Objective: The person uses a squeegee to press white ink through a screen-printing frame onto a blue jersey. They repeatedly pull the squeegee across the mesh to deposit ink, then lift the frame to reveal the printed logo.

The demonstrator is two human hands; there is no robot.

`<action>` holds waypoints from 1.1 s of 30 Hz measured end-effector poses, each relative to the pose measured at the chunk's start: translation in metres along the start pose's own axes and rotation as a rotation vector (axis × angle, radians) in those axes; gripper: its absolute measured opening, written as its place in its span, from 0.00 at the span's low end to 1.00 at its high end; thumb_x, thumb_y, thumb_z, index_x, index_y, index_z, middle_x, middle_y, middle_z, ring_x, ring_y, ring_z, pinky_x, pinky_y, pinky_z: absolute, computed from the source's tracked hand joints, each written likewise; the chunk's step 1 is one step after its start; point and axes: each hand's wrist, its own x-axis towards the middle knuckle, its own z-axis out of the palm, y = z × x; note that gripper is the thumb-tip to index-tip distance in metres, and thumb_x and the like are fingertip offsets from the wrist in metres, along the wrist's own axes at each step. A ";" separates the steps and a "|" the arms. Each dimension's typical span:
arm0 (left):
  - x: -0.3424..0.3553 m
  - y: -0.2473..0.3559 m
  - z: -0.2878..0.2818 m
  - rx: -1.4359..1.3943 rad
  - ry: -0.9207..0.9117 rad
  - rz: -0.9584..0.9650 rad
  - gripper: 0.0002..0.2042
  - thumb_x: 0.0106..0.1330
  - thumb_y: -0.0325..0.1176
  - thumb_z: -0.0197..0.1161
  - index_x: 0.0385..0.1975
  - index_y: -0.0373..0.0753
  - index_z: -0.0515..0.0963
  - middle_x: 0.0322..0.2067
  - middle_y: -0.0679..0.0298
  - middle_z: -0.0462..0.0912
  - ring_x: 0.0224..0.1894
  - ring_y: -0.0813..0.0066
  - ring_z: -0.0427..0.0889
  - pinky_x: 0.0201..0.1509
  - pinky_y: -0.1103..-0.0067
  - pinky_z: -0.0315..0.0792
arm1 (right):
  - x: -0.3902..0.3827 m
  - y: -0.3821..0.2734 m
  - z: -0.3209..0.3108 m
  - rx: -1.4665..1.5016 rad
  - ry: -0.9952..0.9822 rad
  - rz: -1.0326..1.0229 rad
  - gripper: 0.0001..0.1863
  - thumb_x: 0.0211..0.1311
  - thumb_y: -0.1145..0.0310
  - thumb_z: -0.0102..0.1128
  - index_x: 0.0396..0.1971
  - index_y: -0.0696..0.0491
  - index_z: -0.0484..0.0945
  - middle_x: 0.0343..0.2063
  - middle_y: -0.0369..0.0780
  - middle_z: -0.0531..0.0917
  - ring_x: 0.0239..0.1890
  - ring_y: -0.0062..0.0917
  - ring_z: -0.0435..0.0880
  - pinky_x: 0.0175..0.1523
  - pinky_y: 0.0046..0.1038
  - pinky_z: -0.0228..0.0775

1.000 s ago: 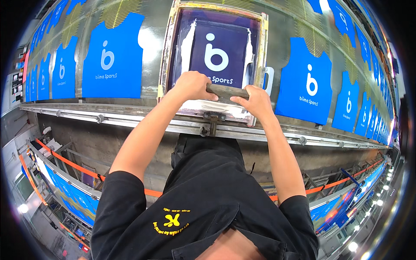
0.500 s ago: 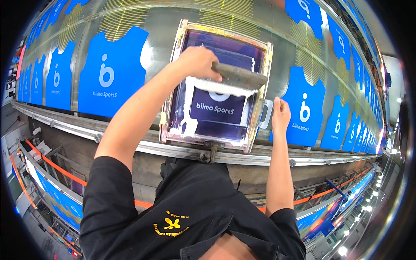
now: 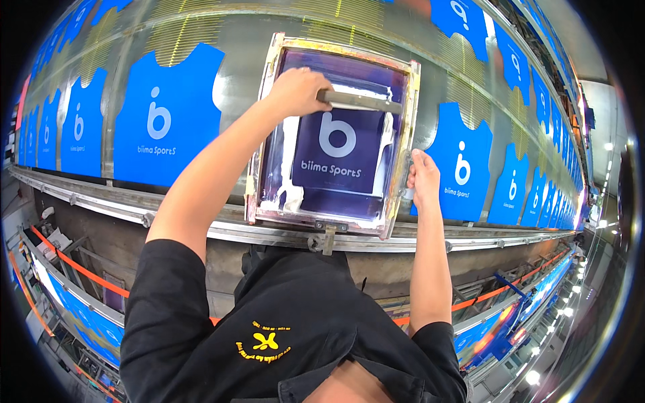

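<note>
My left hand (image 3: 299, 91) grips the left end of a long squeegee (image 3: 364, 102), held across the far part of a screen printing frame (image 3: 391, 226) with yellow-stained edges. White ink (image 3: 291, 195) lines the sides of its dark purple mesh, where a pale logo shows. My right hand (image 3: 423, 176) is closed on the side handle (image 3: 407, 193) at the frame's right edge. Blue cut vest panels (image 3: 168, 101) with white prints lie on the long metal table (image 3: 252, 27) to both sides of the frame.
A metal rail (image 3: 107, 208) runs along the table's near edge, between it and my body. Behind me, another long table with blue panels (image 3: 74, 295) has orange bars (image 3: 77, 262) along it. More blue panels line the table's far side.
The squeegee has gone from the near edge of the screen to its far part. My right hand has left the squeegee, moved right and down, and taken hold of the frame's handle.
</note>
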 end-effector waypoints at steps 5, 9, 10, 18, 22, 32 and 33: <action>-0.147 0.062 0.048 -0.036 0.142 0.066 0.20 0.50 0.46 0.82 0.44 0.50 0.89 0.34 0.65 0.90 0.40 0.57 0.89 0.46 0.60 0.78 | -0.017 0.008 -0.005 0.030 -0.033 -0.027 0.25 0.74 0.57 0.69 0.62 0.57 0.77 0.22 0.30 0.71 0.16 0.12 0.65 0.19 0.21 0.55; -0.252 0.117 0.097 -0.020 0.199 0.079 0.29 0.45 0.31 0.78 0.53 0.47 0.85 0.51 0.68 0.88 0.50 0.67 0.85 0.56 0.67 0.74 | -0.010 0.027 -0.004 0.032 -0.011 -0.131 0.25 0.74 0.59 0.68 0.64 0.55 0.76 0.23 0.31 0.73 0.17 0.12 0.65 0.20 0.20 0.55; -0.268 0.125 0.105 -0.054 0.207 0.071 0.27 0.47 0.30 0.76 0.53 0.46 0.85 0.52 0.68 0.88 0.52 0.68 0.84 0.58 0.67 0.74 | -0.011 0.031 -0.005 0.040 0.045 -0.134 0.24 0.74 0.59 0.68 0.63 0.55 0.78 0.23 0.31 0.73 0.18 0.11 0.65 0.20 0.20 0.55; -0.290 0.113 0.084 -0.035 0.086 -0.006 0.33 0.49 0.27 0.73 0.61 0.47 0.80 0.60 0.71 0.83 0.62 0.69 0.80 0.67 0.68 0.69 | -0.042 0.041 0.025 0.011 0.121 -0.304 0.21 0.75 0.58 0.66 0.56 0.58 0.83 0.41 0.36 0.84 0.40 0.19 0.79 0.46 0.25 0.72; -0.298 0.099 0.045 0.025 -0.031 -0.084 0.32 0.50 0.25 0.70 0.62 0.47 0.81 0.59 0.69 0.85 0.64 0.71 0.80 0.68 0.67 0.67 | -0.050 0.059 0.061 -0.003 0.050 -0.357 0.20 0.76 0.58 0.65 0.55 0.59 0.83 0.44 0.37 0.85 0.43 0.21 0.80 0.50 0.25 0.73; -0.248 0.114 -0.022 0.089 -0.107 -0.119 0.30 0.45 0.28 0.75 0.56 0.44 0.84 0.57 0.66 0.87 0.61 0.67 0.83 0.68 0.64 0.69 | -0.032 0.038 0.078 0.047 0.108 -0.312 0.15 0.76 0.61 0.65 0.52 0.56 0.82 0.40 0.35 0.85 0.37 0.16 0.79 0.44 0.23 0.71; -0.245 0.117 -0.030 0.077 -0.156 -0.108 0.31 0.45 0.28 0.76 0.56 0.44 0.84 0.57 0.66 0.87 0.60 0.67 0.83 0.68 0.64 0.69 | -0.033 0.035 0.077 0.014 0.125 -0.258 0.15 0.76 0.61 0.65 0.52 0.56 0.82 0.40 0.35 0.85 0.37 0.16 0.79 0.43 0.23 0.71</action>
